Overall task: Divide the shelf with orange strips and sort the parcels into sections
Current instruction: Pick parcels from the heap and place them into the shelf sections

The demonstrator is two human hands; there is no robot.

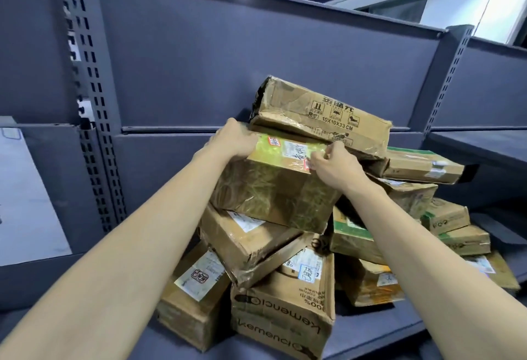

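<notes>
both hands grip the taped box (273,188) atop the parcel pile (285,288) on the grey shelf (370,334), left hand (236,140) curled over its far-left corner, right hand (333,165) clamped on its right edge.

You are in a parcel storeroom or warehouse: grey metal shelving (91,103) with slotted uprights stands around you, and taped cardboard parcels (285,297) with shipping labels lie piled on the shelf (370,337).
</notes>
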